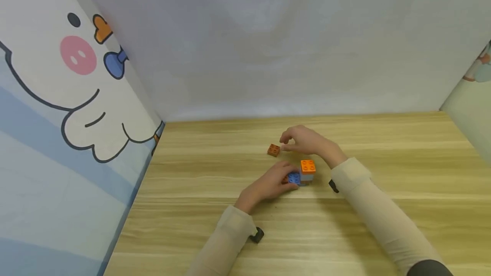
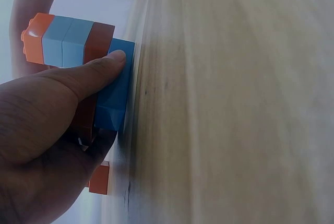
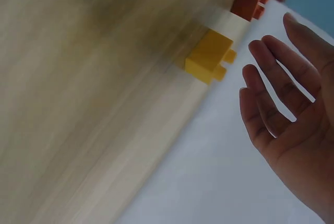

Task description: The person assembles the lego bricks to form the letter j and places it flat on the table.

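Observation:
My left hand (image 1: 270,181) grips a small build of toy building bricks (image 2: 115,91) low at the tabletop, its thumb along the blue base and its other fingers round the far side. At the build's right end rises a short tower (image 1: 307,170) of brown and pale blue bricks under an orange top. Close behind it, my right hand (image 1: 304,139) hovers with relaxed, slightly bent fingers and nothing in them. By its fingertips lies a loose orange-brown brick (image 1: 273,150), studs up. A yellow-looking brick (image 3: 209,57) shows beside those fingers in the right wrist view.
The wood-grain table (image 1: 184,208) runs back to a pale grey wall panel (image 1: 268,54). On the left stands a side panel with a cartoon print (image 1: 46,110); another side panel (image 1: 472,105) borders the right. Each wrist carries a dark strap-on piece.

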Available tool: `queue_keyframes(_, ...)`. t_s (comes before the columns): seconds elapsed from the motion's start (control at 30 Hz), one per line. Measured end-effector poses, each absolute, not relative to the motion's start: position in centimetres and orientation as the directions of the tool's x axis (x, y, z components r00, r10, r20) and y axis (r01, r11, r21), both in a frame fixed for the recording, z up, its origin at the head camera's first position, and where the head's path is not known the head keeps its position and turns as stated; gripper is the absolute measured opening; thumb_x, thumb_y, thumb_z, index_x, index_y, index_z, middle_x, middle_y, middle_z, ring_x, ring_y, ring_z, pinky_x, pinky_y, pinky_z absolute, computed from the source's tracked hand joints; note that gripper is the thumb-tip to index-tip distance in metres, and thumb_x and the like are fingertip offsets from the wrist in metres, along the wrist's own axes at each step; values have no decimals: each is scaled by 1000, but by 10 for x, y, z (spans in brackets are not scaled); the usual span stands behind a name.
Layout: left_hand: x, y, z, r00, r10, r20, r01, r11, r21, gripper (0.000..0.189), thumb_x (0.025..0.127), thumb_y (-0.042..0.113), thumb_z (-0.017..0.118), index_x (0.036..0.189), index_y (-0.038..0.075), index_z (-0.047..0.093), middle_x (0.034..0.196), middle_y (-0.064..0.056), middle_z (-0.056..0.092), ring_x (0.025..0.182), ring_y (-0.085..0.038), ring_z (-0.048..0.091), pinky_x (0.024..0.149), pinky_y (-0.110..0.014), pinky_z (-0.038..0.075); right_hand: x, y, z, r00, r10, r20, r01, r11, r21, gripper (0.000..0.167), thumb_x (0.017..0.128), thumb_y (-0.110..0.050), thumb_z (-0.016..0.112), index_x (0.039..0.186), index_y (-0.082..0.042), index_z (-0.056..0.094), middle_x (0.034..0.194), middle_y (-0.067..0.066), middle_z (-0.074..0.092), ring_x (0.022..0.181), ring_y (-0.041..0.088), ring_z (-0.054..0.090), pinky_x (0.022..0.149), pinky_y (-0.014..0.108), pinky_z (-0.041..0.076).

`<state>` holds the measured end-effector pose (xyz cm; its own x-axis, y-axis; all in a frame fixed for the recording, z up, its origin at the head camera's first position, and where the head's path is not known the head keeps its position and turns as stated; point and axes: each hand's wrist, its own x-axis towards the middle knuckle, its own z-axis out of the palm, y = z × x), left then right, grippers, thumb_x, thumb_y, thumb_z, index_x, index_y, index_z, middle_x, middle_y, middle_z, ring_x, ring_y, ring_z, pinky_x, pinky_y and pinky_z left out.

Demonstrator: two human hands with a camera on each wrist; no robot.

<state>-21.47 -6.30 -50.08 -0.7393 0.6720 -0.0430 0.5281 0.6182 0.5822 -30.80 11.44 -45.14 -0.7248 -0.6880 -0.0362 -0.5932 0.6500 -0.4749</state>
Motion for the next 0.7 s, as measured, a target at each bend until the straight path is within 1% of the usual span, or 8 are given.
queue_keyframes(0.1, -216, -63, -501, -737, 675, -43, 530, 616, 583, 43, 103, 31, 62, 141, 12, 57, 144, -7, 57, 133, -20, 52, 117, -37, 42, -313, 107, -456, -719, -691, -70, -580, 653, -487, 31, 99, -27, 68, 121, -5, 73, 122, 13, 73, 117, 32, 66, 102, 51, 53)
queue_keyframes(0.27, -217, -63, -502, -736, 676, -35, 533, 610, 586, 44, 103, 30, 63, 142, 13, 56, 143, -6, 58, 135, -20, 52, 119, -37, 40, -314, 98, -459, -737, -665, -121, -541, 688, -484, 32, 97, -32, 70, 119, -10, 74, 122, 8, 73, 122, 33, 62, 105, 51, 50)
queue_keyframes(0.53, -216, -62, -502, -737, 676, -25, 546, 616, 568, 45, 102, 30, 63, 142, 11, 56, 138, -6, 61, 129, -19, 55, 116, -34, 42, -310, 94, -459, -718, -688, -104, -583, 676, -451, 28, 98, -28, 69, 117, -7, 74, 113, 8, 75, 111, 30, 67, 99, 48, 54)
queue_keyframes(0.7, -217, -62, -502, -738, 673, -36, 536, 619, 574, 46, 102, 30, 63, 143, 11, 55, 139, -6, 60, 131, -19, 54, 117, -35, 42, -310, 93, -459, -714, -693, -99, -589, 671, -450, 27, 98, -27, 70, 115, -7, 75, 111, 8, 76, 109, 29, 68, 97, 47, 55)
